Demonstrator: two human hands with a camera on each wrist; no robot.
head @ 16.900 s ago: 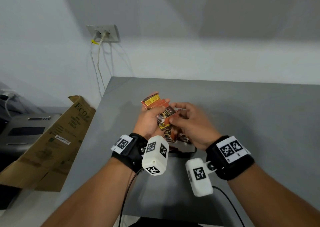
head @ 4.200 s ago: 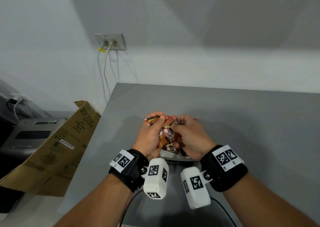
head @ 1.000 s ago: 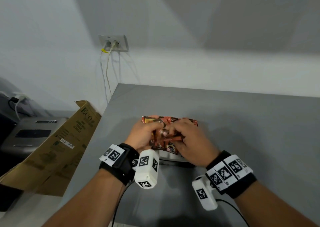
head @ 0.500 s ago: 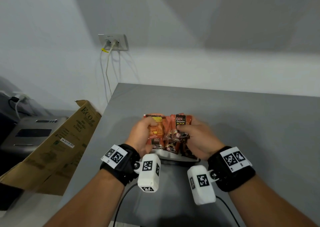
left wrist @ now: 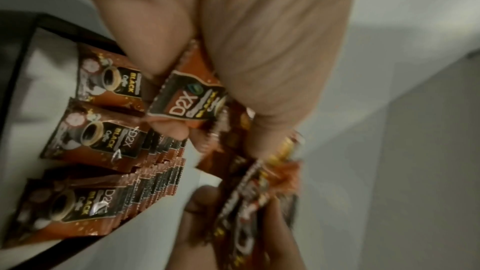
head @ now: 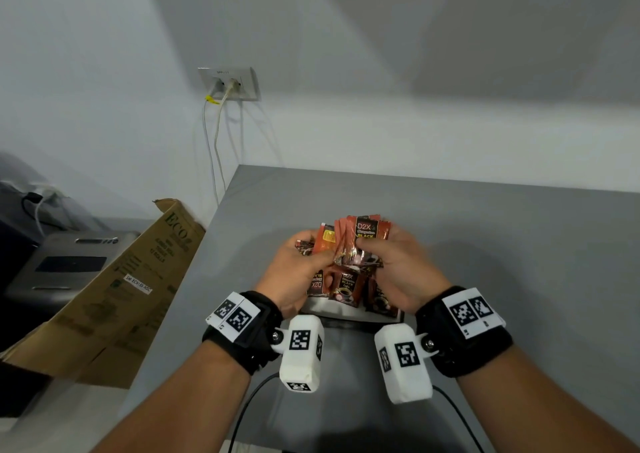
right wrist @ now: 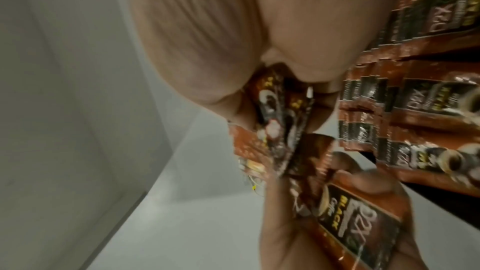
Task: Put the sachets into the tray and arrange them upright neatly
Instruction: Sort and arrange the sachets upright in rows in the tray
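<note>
Head view: both hands grip sachets (head: 367,241) above tray (head: 346,314); cardboard box (head: 114,290) left.

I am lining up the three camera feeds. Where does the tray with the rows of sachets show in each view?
Head: the tray sits low centre, between the two wrists, mostly hidden by the hands.
Left wrist: the tray fills the left side.
Right wrist: only the tray's dark edge shows, at right.
Shared landmark: the rows of sachets standing in it.
</note>
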